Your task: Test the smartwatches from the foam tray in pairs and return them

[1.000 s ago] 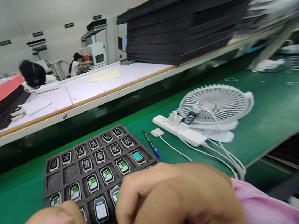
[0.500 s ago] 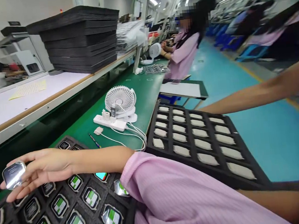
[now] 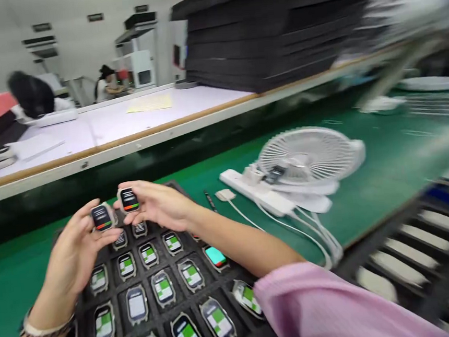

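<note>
Over the far end of a black foam tray [image 3: 120, 327], both my hands are raised close together. Between its thumb and fingers, my left hand [image 3: 74, 244] grips a smartwatch [image 3: 102, 217] without straps, its dark screen lit with white text and a red-green bar. Just right of it, my right hand [image 3: 160, 203] pinches a similar smartwatch [image 3: 128, 199], screen also lit. Rows of smartwatches lie in the tray's pockets below, most showing green and white blocks. One watch [image 3: 216, 255] has a cyan screen. My right forearm covers part of the tray.
A white fan [image 3: 305, 156] and a power strip [image 3: 258, 192] with cables stand right of the tray on the green bench [image 3: 389, 159]. Another tray [image 3: 351, 265] with pale pieces is at lower right. Black foam trays [image 3: 237, 41] are stacked on the shelf [image 3: 110, 123].
The view has swung left. My left hand has come into sight holding a watch, beside the right hand's watch. Another person's arms at the right-hand tray are out of sight.
</note>
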The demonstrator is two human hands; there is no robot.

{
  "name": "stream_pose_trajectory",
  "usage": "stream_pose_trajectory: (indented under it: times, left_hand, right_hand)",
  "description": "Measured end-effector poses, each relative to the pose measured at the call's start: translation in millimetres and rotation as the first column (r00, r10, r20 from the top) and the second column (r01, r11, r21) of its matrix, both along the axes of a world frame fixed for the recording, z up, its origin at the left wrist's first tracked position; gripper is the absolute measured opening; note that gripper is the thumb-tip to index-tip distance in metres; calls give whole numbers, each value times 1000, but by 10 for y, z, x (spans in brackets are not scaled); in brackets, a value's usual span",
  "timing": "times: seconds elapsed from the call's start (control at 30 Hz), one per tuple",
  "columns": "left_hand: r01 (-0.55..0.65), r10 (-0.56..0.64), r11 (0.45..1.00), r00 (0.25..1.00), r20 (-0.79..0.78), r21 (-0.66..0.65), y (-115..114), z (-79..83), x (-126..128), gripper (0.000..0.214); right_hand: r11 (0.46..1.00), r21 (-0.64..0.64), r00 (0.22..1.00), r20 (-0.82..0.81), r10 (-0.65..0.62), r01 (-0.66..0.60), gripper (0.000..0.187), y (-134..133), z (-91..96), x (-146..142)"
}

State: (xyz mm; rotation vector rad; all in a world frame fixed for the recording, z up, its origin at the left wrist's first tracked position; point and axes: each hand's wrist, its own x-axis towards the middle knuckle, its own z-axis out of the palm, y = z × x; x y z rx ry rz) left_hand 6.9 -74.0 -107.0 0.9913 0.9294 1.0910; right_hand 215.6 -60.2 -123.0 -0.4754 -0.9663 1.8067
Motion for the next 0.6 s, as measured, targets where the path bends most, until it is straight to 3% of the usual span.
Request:
stream_pose_trajectory:
  times: [0.3, 0.6]
  left_hand:
    - [65, -70, 995, 995, 73, 73, -51, -89, 40, 40]
    - [58, -60, 996, 998, 34, 73, -40, -124, 71, 42]
  right_hand:
    - [997, 67, 987, 157, -41, 30, 43, -88, -72, -6]
    - [997, 65, 983, 176, -57, 46, 43, -61, -104, -42]
